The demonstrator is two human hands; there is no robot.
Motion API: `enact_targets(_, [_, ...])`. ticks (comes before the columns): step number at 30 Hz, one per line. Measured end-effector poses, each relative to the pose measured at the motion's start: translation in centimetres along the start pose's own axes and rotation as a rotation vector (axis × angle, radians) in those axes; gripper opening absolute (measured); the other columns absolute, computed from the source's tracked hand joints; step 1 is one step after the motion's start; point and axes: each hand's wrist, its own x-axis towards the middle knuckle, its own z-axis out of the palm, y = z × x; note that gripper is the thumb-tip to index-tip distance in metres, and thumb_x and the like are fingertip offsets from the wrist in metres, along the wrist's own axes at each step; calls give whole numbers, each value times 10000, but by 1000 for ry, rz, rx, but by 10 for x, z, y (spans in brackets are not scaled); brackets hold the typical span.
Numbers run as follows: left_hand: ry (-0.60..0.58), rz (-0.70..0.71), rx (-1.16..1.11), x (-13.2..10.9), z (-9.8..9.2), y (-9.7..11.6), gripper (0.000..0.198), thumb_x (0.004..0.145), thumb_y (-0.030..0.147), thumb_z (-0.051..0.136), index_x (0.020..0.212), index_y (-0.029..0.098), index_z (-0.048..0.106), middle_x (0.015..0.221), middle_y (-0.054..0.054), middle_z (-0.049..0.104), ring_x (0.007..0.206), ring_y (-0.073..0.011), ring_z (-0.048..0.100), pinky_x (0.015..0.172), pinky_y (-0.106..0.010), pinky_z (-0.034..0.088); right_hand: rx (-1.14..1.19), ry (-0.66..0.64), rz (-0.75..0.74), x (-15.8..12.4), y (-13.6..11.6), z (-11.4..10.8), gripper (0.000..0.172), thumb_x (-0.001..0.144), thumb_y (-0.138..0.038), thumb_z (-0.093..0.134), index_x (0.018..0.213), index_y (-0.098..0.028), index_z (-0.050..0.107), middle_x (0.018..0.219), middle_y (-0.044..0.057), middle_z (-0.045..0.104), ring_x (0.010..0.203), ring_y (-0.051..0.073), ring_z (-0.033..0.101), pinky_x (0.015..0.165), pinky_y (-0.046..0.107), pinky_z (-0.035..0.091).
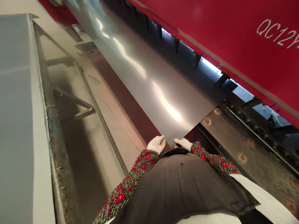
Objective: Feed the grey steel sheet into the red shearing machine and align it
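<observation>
Dark apron (179, 186) nearest | left of steel sheet (149, 81): grey panel (16, 109) | left grip (157, 144), white-gloved, pinches the sheet's near corner | right grip (183, 143), white-gloved, pinches beside it | right of sheet: red QC12Y shear (233, 46), sheet's far side reaching under it

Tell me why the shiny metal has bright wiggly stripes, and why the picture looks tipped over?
In the head view, light bounces off the metal sheet as bright wavy streaks of glare, and the whole scene leans sideways, so the red machine slants across the top.
</observation>
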Motion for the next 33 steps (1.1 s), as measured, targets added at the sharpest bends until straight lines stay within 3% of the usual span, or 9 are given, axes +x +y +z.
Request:
enact_targets(4, [7, 3, -9, 0, 0, -3, 397, 893, 346, 526, 1258, 212, 607, 1207, -63, 649, 1109, -205, 603, 982, -309, 457, 86, -45, -47, 8, 7, 5, 582, 836, -611, 591, 809, -51, 744, 775, 92, 722, 678, 134, 588, 671, 228, 444])
enact_targets(9, [-27, -4, 6, 0, -1, -7, 401, 903, 365, 519, 1263, 210, 604, 1242, -77, 643, 1109, -213, 609, 994, -325, 456, 191, -120, -5, 13, 16, 12, 629, 803, -675, 580, 773, -71, 753, 696, 94, 706, 613, 158, 603, 581, 254, 444])
enact_targets(16, [-56, -25, 12, 2, -1, -8, 426, 900, 363, 499, 1282, 200, 596, 1238, -79, 642, 1147, -218, 593, 995, -327, 452, 240, -40, -61, 13, 18, 15, 560, 760, -660, 645, 786, -110, 746, 767, 76, 729, 689, 157, 638, 670, 244, 484])
enact_targets(22, [-12, 21, 14, 3, 5, -9, 410, 884, 337, 525, 1268, 212, 598, 1187, -73, 649, 1088, -205, 608, 951, -299, 451, 210, -20, -147, 18, 17, 13, 512, 801, -613, 624, 885, -124, 750, 915, 81, 751, 817, 172, 662, 757, 252, 488])
enact_targets(28, [-29, -13, 34, 5, 0, -3, 366, 908, 344, 492, 1239, 247, 614, 1106, -65, 661, 1015, -192, 627, 892, -286, 452, 172, -35, -115, 16, 15, 10, 546, 806, -639, 589, 725, -117, 729, 801, 101, 743, 747, 190, 661, 705, 271, 496])
enact_targets(33, [-42, -10, 45, 6, -1, 0, 378, 892, 331, 516, 1251, 256, 604, 1119, -63, 654, 1021, -193, 613, 900, -282, 441, 202, -79, -90, 14, 15, 9, 583, 804, -670, 566, 724, -122, 748, 723, 96, 731, 667, 183, 663, 663, 262, 501])
